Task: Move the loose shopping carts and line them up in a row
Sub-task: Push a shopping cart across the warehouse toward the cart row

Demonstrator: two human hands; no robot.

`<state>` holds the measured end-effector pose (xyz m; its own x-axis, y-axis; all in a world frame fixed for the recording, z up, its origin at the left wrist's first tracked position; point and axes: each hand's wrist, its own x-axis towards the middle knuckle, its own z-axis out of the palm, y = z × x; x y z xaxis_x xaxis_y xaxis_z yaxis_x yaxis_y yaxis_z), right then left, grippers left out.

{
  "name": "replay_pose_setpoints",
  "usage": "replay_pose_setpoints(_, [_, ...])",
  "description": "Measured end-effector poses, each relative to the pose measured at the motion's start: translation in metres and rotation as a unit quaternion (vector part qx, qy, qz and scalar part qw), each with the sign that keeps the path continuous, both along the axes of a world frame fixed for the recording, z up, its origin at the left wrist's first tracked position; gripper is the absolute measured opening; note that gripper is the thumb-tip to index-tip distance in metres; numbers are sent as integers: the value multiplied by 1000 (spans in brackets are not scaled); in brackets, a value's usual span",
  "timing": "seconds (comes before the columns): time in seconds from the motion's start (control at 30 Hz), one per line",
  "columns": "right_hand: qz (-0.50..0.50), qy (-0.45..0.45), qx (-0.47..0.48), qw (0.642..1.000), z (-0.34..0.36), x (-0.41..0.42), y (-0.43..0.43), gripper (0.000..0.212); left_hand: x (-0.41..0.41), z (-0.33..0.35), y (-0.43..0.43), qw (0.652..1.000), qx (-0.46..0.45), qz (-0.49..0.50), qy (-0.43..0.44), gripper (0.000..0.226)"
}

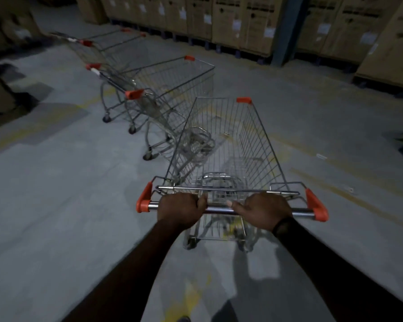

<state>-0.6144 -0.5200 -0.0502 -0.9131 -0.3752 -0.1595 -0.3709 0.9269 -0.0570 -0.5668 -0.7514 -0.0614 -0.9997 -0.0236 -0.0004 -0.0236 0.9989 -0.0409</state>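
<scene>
A wire shopping cart [230, 145] with orange corner caps stands right in front of me. My left hand [180, 209] and my right hand [264, 210] both grip its chrome handle bar [219, 209], left and right of the middle. Its front left corner is close to the side of a second cart [172, 89], which stands at an angle ahead on the left. Behind that one a third cart [107, 46] stands farther back, blurred.
Tall cardboard boxes [242, 22] on pallets line the back wall, with a blue post [286, 31] between them. More boxes [391, 52] stand at the right, and dark stacks [0, 73] at the left. The grey concrete floor [68, 194] has faded yellow lines.
</scene>
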Motion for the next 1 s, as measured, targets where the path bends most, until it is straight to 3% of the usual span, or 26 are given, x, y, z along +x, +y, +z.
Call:
replay_pose_setpoints(0.27, [119,36,-15,992,-3,53,12,88,91,3,25,993,-7,117,-20,66])
replay_pose_setpoints(0.6, [241,48,5,969,-11,59,7,98,153,14,50,970,40,226,-77,69])
replay_pose_setpoints(0.73, [265,41,5,963,-5,54,-13,86,160,17,38,959,74,251,-107,72])
replay_pose_setpoints(0.87, [283,32,0,958,-1,49,-43,78,165,13,13,945,129,290,-75,66])
replay_pose_setpoints(1.0, [291,18,-16,956,0,42,-82,82,169,9,-18,930,157,331,-41,75])
